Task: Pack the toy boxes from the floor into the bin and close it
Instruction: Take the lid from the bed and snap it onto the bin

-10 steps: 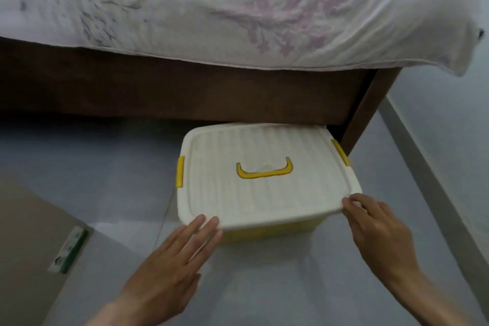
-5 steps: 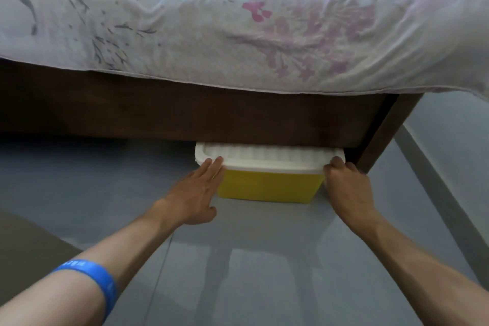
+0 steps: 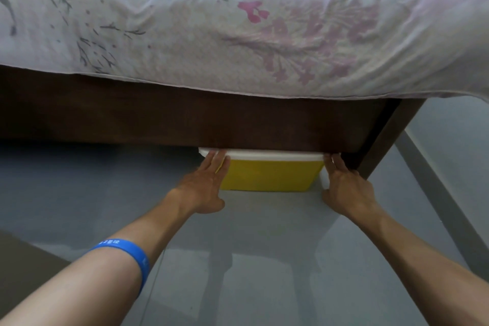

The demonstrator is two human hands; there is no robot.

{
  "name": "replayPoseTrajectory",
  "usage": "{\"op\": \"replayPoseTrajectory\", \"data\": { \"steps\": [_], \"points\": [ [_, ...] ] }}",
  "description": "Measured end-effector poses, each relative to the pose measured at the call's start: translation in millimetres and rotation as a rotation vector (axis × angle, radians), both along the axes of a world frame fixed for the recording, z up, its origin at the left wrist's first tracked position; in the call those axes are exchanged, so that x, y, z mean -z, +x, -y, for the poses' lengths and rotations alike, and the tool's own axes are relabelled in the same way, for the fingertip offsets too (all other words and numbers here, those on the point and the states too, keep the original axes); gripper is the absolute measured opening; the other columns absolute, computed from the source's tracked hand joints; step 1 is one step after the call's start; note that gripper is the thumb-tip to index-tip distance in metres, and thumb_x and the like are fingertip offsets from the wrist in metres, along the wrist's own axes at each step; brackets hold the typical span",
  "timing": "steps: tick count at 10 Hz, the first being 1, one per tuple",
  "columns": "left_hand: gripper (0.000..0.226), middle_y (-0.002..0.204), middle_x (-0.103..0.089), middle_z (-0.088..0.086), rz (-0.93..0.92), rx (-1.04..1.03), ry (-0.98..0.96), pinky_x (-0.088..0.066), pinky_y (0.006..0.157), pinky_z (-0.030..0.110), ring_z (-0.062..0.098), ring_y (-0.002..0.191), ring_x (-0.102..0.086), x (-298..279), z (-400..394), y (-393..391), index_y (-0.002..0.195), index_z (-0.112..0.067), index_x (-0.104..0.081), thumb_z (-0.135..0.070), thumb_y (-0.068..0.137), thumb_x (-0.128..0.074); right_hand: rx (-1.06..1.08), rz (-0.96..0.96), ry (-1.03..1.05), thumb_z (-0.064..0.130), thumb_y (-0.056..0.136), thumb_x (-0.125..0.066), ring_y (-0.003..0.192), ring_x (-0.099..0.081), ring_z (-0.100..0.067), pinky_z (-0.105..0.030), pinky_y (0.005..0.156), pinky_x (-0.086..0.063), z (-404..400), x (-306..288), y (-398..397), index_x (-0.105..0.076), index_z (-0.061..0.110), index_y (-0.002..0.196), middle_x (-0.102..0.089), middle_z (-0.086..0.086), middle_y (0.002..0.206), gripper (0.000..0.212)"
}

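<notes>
The yellow bin (image 3: 270,176) with its white lid (image 3: 275,155) shut on top sits almost wholly under the bed; only its front wall and the lid's front edge show. My left hand (image 3: 206,188) lies flat against the bin's front left corner, fingers apart and reaching up to the lid edge. My right hand (image 3: 346,190) presses flat at the front right corner, fingertips at the lid's corner. Neither hand grips anything. No toy boxes are visible.
The dark wooden bed frame (image 3: 185,119) runs across the view, with a floral sheet (image 3: 238,21) hanging over it. A bed leg (image 3: 383,140) stands right of the bin. Grey floor (image 3: 264,259) lies in front, a wall skirting (image 3: 444,206) at right, brown cardboard (image 3: 21,270) at lower left.
The closed bin has slid away from me, from open floor to under the bed. Both hands followed it forward, arms stretched out, staying at its front corners.
</notes>
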State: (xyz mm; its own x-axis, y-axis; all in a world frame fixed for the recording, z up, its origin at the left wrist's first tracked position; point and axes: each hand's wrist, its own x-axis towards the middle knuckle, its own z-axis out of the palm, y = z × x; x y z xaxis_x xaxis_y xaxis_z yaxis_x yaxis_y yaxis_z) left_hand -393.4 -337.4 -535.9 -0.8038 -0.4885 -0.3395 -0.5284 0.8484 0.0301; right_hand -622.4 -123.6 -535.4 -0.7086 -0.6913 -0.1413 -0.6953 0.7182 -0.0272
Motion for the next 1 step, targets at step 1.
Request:
{"op": "replayPoseTrajectory", "data": {
  "steps": [1],
  "points": [
    [0.106,0.157,0.037,-0.007,-0.01,-0.021,0.03,-0.029,0.114,0.04,0.016,0.145,0.031,-3.3,-3.4,-0.8,0.153,-0.023,0.022,-0.036,0.086,-0.059,0.002,0.077,0.001,0.019,0.089,-0.057,0.133,-0.044,-0.037,-0.047,0.097,-0.05,-2.0,-0.9,-4.5,0.0,0.023,0.159,0.003,0.004,0.167,0.09]
  ]
}}
